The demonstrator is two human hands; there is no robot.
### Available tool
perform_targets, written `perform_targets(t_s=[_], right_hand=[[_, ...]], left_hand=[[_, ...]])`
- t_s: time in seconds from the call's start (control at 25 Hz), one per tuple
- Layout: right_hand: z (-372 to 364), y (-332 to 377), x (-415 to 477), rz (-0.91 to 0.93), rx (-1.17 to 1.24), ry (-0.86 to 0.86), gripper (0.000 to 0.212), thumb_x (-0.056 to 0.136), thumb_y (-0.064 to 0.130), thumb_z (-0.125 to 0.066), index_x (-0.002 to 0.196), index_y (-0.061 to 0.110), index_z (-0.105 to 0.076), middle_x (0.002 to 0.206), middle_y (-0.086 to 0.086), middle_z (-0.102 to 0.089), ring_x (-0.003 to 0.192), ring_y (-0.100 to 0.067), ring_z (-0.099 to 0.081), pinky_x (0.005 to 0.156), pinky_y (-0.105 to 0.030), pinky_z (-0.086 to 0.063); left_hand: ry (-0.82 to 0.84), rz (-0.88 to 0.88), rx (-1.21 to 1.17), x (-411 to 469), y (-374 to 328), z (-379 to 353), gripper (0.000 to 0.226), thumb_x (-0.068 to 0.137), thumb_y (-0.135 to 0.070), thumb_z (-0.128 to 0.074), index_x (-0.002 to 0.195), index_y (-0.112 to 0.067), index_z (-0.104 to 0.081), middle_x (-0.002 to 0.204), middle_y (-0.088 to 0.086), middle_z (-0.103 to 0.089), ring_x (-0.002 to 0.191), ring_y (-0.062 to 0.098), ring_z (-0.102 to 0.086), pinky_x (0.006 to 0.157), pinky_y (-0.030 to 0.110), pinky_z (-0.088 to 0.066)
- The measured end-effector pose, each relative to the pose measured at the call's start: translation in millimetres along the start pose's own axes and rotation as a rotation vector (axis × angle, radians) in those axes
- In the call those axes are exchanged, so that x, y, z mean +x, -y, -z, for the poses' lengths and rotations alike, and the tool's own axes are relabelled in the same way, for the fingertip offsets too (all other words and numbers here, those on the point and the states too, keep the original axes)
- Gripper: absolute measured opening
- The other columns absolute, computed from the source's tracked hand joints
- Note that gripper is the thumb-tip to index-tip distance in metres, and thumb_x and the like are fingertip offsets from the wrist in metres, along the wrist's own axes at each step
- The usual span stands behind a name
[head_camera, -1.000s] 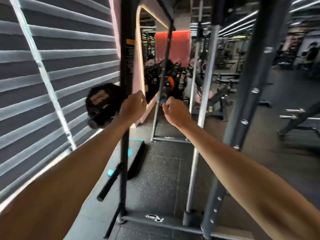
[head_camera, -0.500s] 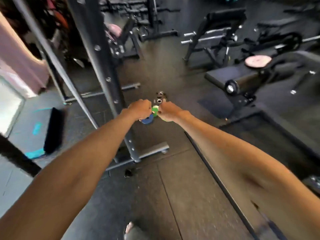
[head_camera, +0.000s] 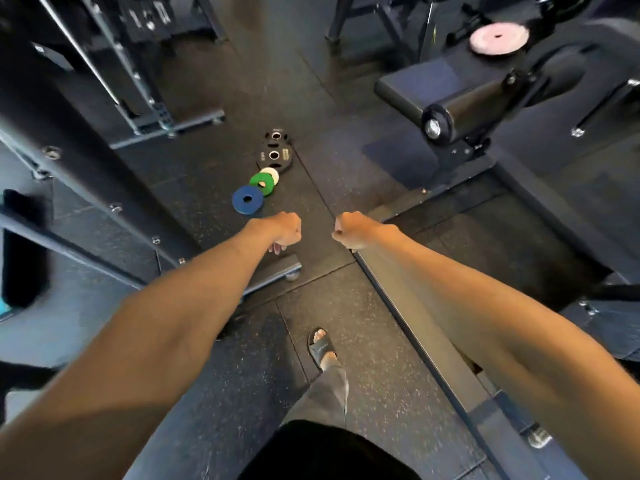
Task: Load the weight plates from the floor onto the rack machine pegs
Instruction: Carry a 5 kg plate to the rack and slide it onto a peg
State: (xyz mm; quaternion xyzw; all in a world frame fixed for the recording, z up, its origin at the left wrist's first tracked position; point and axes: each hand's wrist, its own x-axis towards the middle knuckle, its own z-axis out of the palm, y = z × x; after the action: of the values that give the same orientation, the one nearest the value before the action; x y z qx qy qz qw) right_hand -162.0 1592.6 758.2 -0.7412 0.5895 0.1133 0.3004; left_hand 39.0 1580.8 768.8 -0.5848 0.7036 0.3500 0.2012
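Both hands, left hand (head_camera: 282, 230) and right hand (head_camera: 349, 232), hang curled and empty at frame centre, approaching the row of plates just above, so bending for the blue plate (head_camera: 247, 199) likely comes next.

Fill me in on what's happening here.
A person stands in a gym, both arms stretched toward a row of weight plates on the floor. The left hand and right hand are loosely curled and empty. The blue plate, green plate, white plate and two black plates lie untouched.
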Motion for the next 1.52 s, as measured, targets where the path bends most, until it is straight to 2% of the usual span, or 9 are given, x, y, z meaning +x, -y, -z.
perform_targets(t_s=[0.16, 0.36, 0.56, 0.76, 0.92, 1.04, 1.2, 1.36, 1.52], right_hand=[[40.0, -27.5, 78.1, -0.021, -0.030, 0.073, 0.034, 0.103, 0.030, -0.043, 0.074, 0.012, -0.048, 0.076, -0.008, -0.059, 0.077, -0.030, -0.063, 0.067, -0.034, -0.046], [88.4, -33.0, 179.9, -0.011, 0.006, 0.079, 0.041, 0.101, 0.028, -0.043, 0.063, 0.015, -0.046, 0.067, -0.004, -0.053, 0.071, -0.029, -0.060, 0.067, -0.036, -0.048], [129.6, -51.5, 297.0, 0.027, 0.024, 0.127, 0.038, 0.101, 0.028, -0.043, 0.068, 0.012, -0.053, 0.072, -0.006, -0.057, 0.075, -0.030, -0.061, 0.068, -0.036, -0.049], [186.6, -63.1, 408.0, 0.082, 0.014, 0.195, 0.036, 0.100, 0.027, -0.043, 0.065, 0.017, -0.043, 0.071, -0.005, -0.052, 0.076, -0.032, -0.060, 0.067, -0.036, -0.046], [227.8, -63.5, 486.1, 0.085, 0.025, 0.250, 0.021, 0.099, 0.021, -0.045, 0.087, 0.010, -0.058, 0.093, -0.017, -0.064, 0.094, -0.038, -0.065, 0.073, -0.041, -0.049], [249.0, -56.2, 546.8, 0.096, -0.020, 0.295, 0.024, 0.096, 0.018, -0.046, 0.106, 0.003, -0.063, 0.109, -0.022, -0.065, 0.102, -0.038, -0.063, 0.074, -0.038, -0.046], [279.4, -42.2, 642.2, 0.109, -0.064, 0.339, 0.027, 0.099, 0.025, -0.046, 0.105, 0.005, -0.063, 0.103, -0.017, -0.064, 0.104, -0.038, -0.064, 0.078, -0.038, -0.049], [327.3, -13.5, 730.2, 0.089, -0.095, 0.345, 0.026, 0.102, 0.024, -0.044, 0.108, 0.004, -0.061, 0.108, -0.018, -0.065, 0.103, -0.034, -0.064, 0.080, -0.039, -0.049], [358.9, 13.9, 805.4, 0.174, -0.113, 0.358, 0.022, 0.100, 0.020, -0.045, 0.106, 0.008, -0.062, 0.108, -0.016, -0.066, 0.099, -0.031, -0.063, 0.079, -0.038, -0.049]], left_hand=[[0.007, -0.004, -0.049, 80.4, -4.4, 49.2, 0.028, 0.097, -0.016, -0.040, 0.108, 0.000, -0.060, 0.091, 0.020, -0.071, 0.078, 0.033, -0.073, 0.071, 0.046, -0.062], [0.011, 0.006, -0.118, 156.7, -1.6, 115.4, 0.026, 0.098, -0.016, -0.038, 0.111, -0.003, -0.057, 0.099, 0.022, -0.068, 0.082, 0.034, -0.072, 0.074, 0.049, -0.061], [0.053, 0.078, -0.159, 251.6, 25.0, 178.1, 0.029, 0.098, -0.015, -0.039, 0.107, 0.003, -0.060, 0.095, 0.024, -0.070, 0.081, 0.036, -0.073, 0.072, 0.048, -0.062], [0.029, 0.184, -0.282, 341.3, 48.0, 252.7, 0.027, 0.096, -0.015, -0.039, 0.110, -0.001, -0.058, 0.099, 0.023, -0.068, 0.083, 0.037, -0.071, 0.075, 0.050, -0.060], [-0.037, 0.246, -0.384, 403.7, 62.7, 302.6, 0.025, 0.095, -0.017, -0.039, 0.109, -0.009, -0.058, 0.101, 0.016, -0.068, 0.089, 0.035, -0.069, 0.080, 0.044, -0.057], [-0.023, 0.271, -0.431, 449.9, 82.9, 327.1, 0.024, 0.094, -0.018, -0.041, 0.109, -0.010, -0.059, 0.103, 0.015, -0.068, 0.092, 0.034, -0.068, 0.081, 0.043, -0.057], [-0.021, 0.311, -0.539, 521.2, 122.8, 371.1, 0.030, 0.097, -0.013, -0.043, 0.118, 0.000, -0.060, 0.121, 0.021, -0.064, 0.111, 0.037, -0.061, 0.089, 0.040, -0.051], [-0.026, 0.339, -0.690, 579.1, 164.9, 430.9, 0.032, 0.096, -0.008, -0.038, 0.111, 0.007, -0.062, 0.102, 0.029, -0.070, 0.091, 0.039, -0.070, 0.070, 0.039, -0.056], [-0.085, 0.411, -0.836, 621.2, 192.6, 472.7, 0.029, 0.097, -0.007, -0.039, 0.111, 0.006, -0.061, 0.103, 0.027, -0.070, 0.091, 0.036, -0.071, 0.076, 0.042, -0.058]])
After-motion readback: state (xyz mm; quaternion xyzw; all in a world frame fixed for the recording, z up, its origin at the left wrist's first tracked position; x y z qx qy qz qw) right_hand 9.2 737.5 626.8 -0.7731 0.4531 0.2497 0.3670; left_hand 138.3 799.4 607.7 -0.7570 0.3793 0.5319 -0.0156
